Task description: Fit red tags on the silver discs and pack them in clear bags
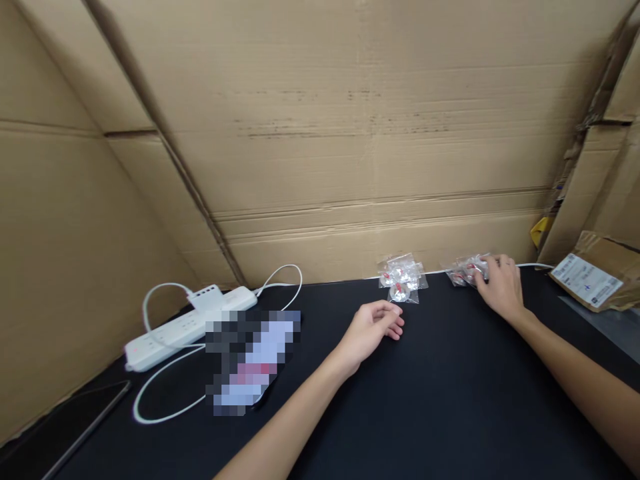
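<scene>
Head view: our right hand (501, 287) touches small plastic bags (467, 269) at the table's (440, 407) far edge; our left hand (374, 325) curls loosely. We cannot tell if either grips. The bags should be light, floppy, slippery: pinch a corner.

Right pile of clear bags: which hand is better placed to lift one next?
Right, most likely. The right hand is at the right pile, its grip over the bags' near side edge. The left hand is well off to the side, just in front of the left pile.
</scene>
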A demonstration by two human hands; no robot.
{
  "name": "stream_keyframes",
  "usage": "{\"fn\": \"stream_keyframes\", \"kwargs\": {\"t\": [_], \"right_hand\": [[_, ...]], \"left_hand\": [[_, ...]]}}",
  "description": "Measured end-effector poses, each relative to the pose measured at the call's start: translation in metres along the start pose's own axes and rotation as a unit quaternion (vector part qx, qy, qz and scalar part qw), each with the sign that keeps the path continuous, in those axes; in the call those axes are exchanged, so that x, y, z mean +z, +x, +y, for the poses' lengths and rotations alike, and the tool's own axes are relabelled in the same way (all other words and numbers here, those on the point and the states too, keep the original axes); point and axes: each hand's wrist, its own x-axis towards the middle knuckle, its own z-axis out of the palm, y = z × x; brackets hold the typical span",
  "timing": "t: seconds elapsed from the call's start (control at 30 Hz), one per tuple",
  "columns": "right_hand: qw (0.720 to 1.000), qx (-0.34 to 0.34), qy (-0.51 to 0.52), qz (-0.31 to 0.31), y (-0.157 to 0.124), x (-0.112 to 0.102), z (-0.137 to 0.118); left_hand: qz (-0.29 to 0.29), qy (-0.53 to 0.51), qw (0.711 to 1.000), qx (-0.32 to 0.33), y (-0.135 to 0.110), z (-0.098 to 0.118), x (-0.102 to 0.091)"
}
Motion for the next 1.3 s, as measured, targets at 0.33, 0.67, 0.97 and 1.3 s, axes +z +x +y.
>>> {"fn": "stream_keyframes", "kwargs": {"t": [0.33,0.67,0.97,1.3], "right_hand": [[0.962,-0.152,0.175,-0.147,-0.021,-0.019,-0.113],[0.905,0.068,0.379,-0.18,-0.019,-0.001,-0.137],[0.69,0.151,0.671,-0.227,-0.04,-0.026,-0.136],[0.703,0.085,0.658,-0.257,-0.052,-0.051,-0.141]], "left_hand": [[-0.007,0.017,1.0,0.008,0.0,0.003,-0.001],[0.004,-0.026,1.0,0.007,0.002,-0.001,-0.001],[0.064,-0.033,0.997,-0.008,0.003,-0.005,0.0],[-0.008,-0.017,0.999,0.051,-0.002,0.001,-0.001]]}}
